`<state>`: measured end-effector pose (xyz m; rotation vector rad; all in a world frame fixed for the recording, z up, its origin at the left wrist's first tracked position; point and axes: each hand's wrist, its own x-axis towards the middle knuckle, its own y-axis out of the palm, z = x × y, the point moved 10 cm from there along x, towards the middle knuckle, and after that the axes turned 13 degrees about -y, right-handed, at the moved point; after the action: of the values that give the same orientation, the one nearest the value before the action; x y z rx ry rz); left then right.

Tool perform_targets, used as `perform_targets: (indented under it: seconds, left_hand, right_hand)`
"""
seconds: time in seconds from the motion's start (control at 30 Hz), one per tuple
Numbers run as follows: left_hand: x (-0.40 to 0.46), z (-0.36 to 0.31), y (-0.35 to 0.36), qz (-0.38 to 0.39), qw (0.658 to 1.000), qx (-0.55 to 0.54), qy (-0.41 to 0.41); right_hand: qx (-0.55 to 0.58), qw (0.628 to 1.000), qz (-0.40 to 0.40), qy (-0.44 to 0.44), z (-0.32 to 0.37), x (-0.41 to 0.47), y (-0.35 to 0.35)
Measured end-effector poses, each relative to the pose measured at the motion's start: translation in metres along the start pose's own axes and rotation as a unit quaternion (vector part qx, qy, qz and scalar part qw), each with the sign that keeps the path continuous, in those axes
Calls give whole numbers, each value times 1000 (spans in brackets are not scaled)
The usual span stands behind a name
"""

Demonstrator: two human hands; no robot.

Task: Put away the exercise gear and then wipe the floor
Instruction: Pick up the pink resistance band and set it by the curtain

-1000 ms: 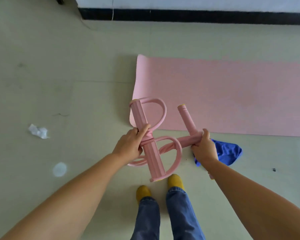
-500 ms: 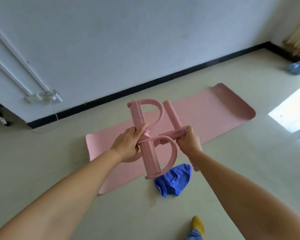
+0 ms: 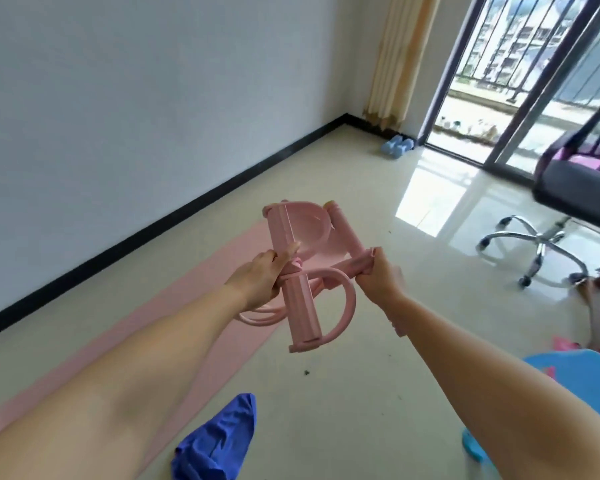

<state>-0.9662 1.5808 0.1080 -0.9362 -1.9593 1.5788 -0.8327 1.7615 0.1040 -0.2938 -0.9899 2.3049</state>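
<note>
I hold a pink pedal resistance puller (image 3: 302, 306) in the air at mid-frame. My left hand (image 3: 257, 280) grips the middle of its foot bar, between the two foot loops. My right hand (image 3: 381, 278) grips its foam handle bar. A pink yoga mat (image 3: 187, 292) lies flat on the floor along the wall, under and behind the puller. A crumpled blue cloth (image 3: 219, 441) lies on the floor at the mat's edge, near the bottom of the view.
An office chair (image 3: 541, 237) with a chrome wheeled base stands at the right. Blue dumbbells (image 3: 397, 147) sit by the curtain and the balcony sliding door. A blue plastic object (image 3: 582, 379) is at the lower right. Small dark specks dot the tiles.
My view has swung up and to the right, from the floor toward the balcony door. Both hands keep the same hold on the puller, which has come up off the floor.
</note>
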Motion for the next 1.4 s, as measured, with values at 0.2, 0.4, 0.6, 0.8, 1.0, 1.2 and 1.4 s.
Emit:
perform_targets:
  seconds: [0.2,0.4,0.6,0.8,1.0,1.2,1.4]
  left_hand:
    - [123,-72,14,20,997,-20,67]
    - [274,-111,24,26,997,-4,74]
    - [435,-166,23,51,994,0,95]
    - [597,-238,40,74,988,22,131]
    - [749,-309,50,63,993,6,97]
    - [872,-335,38,53,997,24,60]
    - [1014,-308,30,43,999,3,21]
  right_hand:
    - [2,999,-32,31,-78,83,-56]
    - [13,998,-47,41,-134,214,-92]
    - [0,996,-46,78,-189,346,-149]
    - [-1,992,-60,107,-268,475,-208]
    - [-10,996,-47,78,-339,626,-277]
    - [10,997,4,70,-381,765,-304]
    - [35,998,26,50,-392,919,-293]
